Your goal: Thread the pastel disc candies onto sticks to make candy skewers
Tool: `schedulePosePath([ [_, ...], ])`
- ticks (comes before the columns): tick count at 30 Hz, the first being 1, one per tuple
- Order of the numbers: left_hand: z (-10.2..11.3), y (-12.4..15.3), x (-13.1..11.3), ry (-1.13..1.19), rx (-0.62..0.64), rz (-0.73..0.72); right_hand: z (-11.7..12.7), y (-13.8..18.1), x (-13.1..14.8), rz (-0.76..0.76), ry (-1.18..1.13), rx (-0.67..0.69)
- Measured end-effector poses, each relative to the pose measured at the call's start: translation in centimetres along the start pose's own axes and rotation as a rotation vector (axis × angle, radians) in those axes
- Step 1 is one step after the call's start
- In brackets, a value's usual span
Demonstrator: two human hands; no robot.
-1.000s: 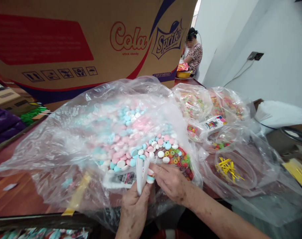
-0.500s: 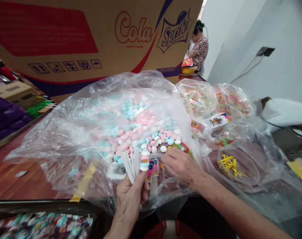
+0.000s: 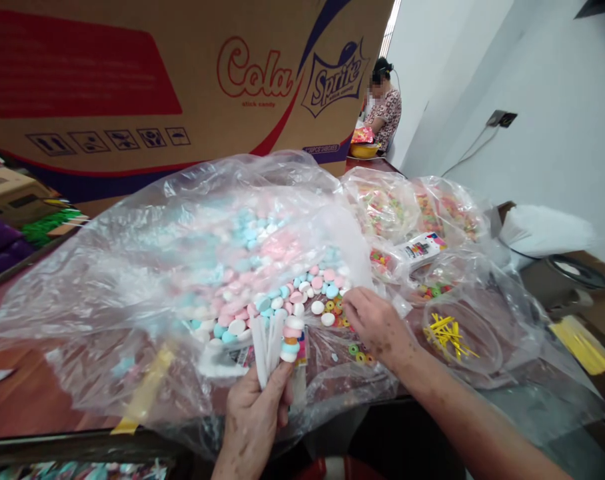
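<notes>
My left hand [image 3: 255,413] is closed around several narrow white strips [image 3: 267,347] that fan upward. Beside them, at its thumb, stands a short stack of candies [image 3: 291,338] in white, pink, orange and blue. My right hand [image 3: 375,327] has its fingers curled together at the edge of a group of coloured ring candies [image 3: 332,307]; whatever is between the fingertips is hidden. Pink, blue and white round candies [image 3: 302,287] lie loose in front of a large clear plastic bag [image 3: 147,233] with more of them inside.
A tall printed carton [image 3: 182,80] stands behind the bag. To the right are clear bags of ring candies [image 3: 382,200], a white printed packet [image 3: 425,248] and a round clear container [image 3: 492,333] with yellow ties [image 3: 447,333]. Another person [image 3: 385,110] sits at the back.
My right hand has shifted right across the ring candies, uncovering more of them. My left hand keeps its hold on the stack and strips. The camera view has turned slightly right.
</notes>
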State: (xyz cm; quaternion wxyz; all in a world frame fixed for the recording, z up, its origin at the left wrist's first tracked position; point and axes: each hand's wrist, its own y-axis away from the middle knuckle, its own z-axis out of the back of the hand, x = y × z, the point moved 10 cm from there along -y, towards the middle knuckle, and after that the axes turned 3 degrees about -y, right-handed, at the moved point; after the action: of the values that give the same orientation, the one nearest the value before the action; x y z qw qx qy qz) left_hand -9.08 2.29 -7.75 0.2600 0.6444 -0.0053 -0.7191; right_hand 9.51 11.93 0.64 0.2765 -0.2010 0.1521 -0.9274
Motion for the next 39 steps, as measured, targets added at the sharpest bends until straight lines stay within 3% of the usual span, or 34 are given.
schedulePosePath([
  [7, -0.2, 0.2, -0.3, -0.014, 0.013, 0.012, -2.6, -1.1, 1.1, 0.118, 0.258, 0.145],
  [13, -0.4, 0.2, -0.1, -0.054, 0.041, 0.023, -3.0, -1.0, 1.5, 0.163, 0.285, 0.239],
  [16, -0.5, 0.0, 0.0, -0.072, 0.058, 0.01, -2.4, -1.2, 1.0, 0.132, 0.246, 0.218],
  [18, -0.6, -0.2, -0.1, -0.074, 0.083, -0.006, -1.3, -1.4, 0.2, 0.036, 0.088, 0.132],
  [21, -1.2, 0.0, -0.4, -0.113, 0.151, -0.038, -0.4, -1.0, -2.2, -0.233, -0.499, -0.013],
  [24, -2.0, 0.5, -1.0, -0.152, 0.206, -0.08, -2.5, 0.3, -3.4, -0.514, -1.198, -0.043],
  [27, -2.4, 0.8, -1.7, -0.161, 0.212, -0.107, -4.3, 1.1, -2.8, -0.65, -1.551, -0.035],
  [33, -2.8, 0.6, -1.6, -0.17, 0.192, -0.091, -4.6, 1.1, -2.1, -0.641, -1.587, -0.045],
  [39, -2.6, 0.4, -1.3, -0.171, 0.166, -0.082, -3.3, 1.0, -1.8, -0.476, -1.415, -0.108],
])
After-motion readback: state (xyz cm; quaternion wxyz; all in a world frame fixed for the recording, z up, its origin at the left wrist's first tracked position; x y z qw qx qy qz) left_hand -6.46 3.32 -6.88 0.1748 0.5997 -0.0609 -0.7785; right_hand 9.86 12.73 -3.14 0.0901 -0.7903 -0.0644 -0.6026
